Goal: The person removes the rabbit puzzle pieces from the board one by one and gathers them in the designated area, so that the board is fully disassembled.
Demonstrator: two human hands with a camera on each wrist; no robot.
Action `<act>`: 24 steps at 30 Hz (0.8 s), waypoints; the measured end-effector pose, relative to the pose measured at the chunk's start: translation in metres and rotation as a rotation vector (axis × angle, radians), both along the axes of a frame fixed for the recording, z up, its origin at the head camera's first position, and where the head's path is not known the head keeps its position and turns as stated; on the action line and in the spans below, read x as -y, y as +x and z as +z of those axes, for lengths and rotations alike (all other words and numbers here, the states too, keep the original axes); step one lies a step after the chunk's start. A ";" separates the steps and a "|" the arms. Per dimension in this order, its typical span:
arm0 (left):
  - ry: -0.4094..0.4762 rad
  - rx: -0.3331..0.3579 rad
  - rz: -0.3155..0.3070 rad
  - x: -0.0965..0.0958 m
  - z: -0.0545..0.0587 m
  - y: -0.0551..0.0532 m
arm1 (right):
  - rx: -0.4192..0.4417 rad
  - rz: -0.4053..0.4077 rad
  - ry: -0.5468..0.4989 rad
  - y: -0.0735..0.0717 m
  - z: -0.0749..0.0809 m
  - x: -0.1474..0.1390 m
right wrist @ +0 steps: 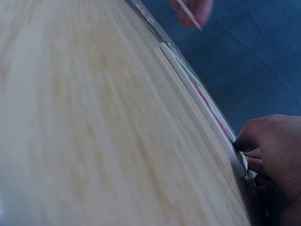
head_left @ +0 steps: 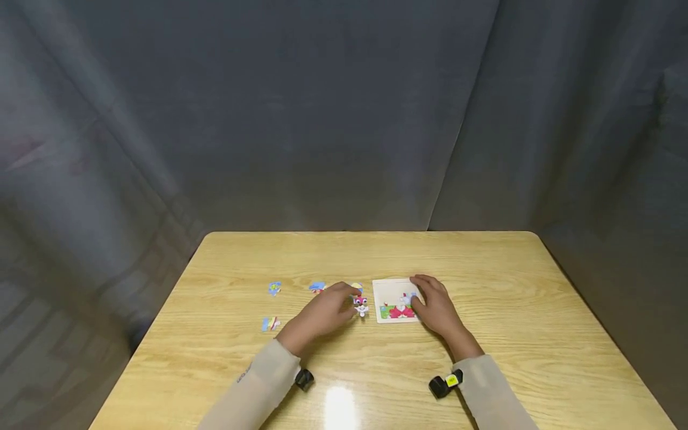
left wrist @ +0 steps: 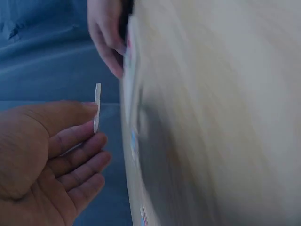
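My left hand point(head_left: 329, 307) pinches a puzzle piece point(head_left: 361, 304) with a red-and-white cartoon face between thumb and index finger. In the left wrist view that piece point(left wrist: 97, 108) shows edge-on, lifted off the table, with the other fingers loosely bent below it. To its right lies a square white puzzle board point(head_left: 384, 291), partly filled along its lower side with green, red and white pieces. My right hand point(head_left: 438, 307) grips the board's right edge, thumb on top. The right wrist view shows the thumb point(right wrist: 249, 134) at the board's rim point(right wrist: 207, 110); the fingertips are partly hidden.
Loose puzzle pieces lie left of the board: a blue one with a yellow-green shape point(head_left: 275, 288), a striped one point(head_left: 270, 323), a blue-and-red one point(head_left: 317, 287) and one point(head_left: 357, 288) partly behind the left hand. Dark curtains point(head_left: 344, 119) stand behind the wooden table point(head_left: 484, 257).
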State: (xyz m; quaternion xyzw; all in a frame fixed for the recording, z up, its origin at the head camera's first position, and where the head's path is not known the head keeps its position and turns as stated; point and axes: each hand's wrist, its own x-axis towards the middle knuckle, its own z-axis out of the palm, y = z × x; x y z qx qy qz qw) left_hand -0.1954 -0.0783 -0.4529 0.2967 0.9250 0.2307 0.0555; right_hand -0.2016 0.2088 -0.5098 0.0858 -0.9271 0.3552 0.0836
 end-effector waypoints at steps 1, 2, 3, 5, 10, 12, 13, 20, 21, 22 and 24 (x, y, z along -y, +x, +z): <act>-0.012 -0.002 -0.002 0.006 0.000 0.001 | 0.000 -0.003 0.000 0.000 0.000 0.000; -0.023 -0.006 -0.001 0.013 0.001 0.003 | -0.002 -0.006 -0.002 0.000 0.001 0.000; -0.036 -0.011 0.000 0.019 0.002 0.005 | -0.003 -0.009 -0.001 0.000 0.001 -0.001; -0.062 -0.020 0.007 0.031 0.002 0.008 | -0.002 -0.012 0.001 0.000 0.002 -0.001; -0.113 -0.023 0.028 0.055 0.002 0.016 | -0.002 -0.007 0.008 0.000 0.002 -0.002; -0.121 -0.026 0.027 0.061 0.002 0.019 | -0.004 -0.006 0.007 0.000 0.002 -0.002; -0.123 -0.030 0.023 0.064 0.001 0.020 | -0.005 -0.006 0.010 0.000 0.002 -0.003; -0.159 -0.059 0.009 0.073 -0.003 0.020 | 0.003 -0.006 0.009 0.001 0.002 -0.002; -0.163 -0.068 0.006 0.074 -0.004 0.020 | 0.004 -0.006 0.010 0.001 0.002 -0.002; -0.168 -0.075 0.004 0.075 -0.005 0.019 | 0.004 -0.006 0.010 0.001 0.002 -0.002; -0.179 -0.094 -0.004 0.077 -0.006 0.018 | -0.003 -0.007 0.011 0.001 0.003 -0.001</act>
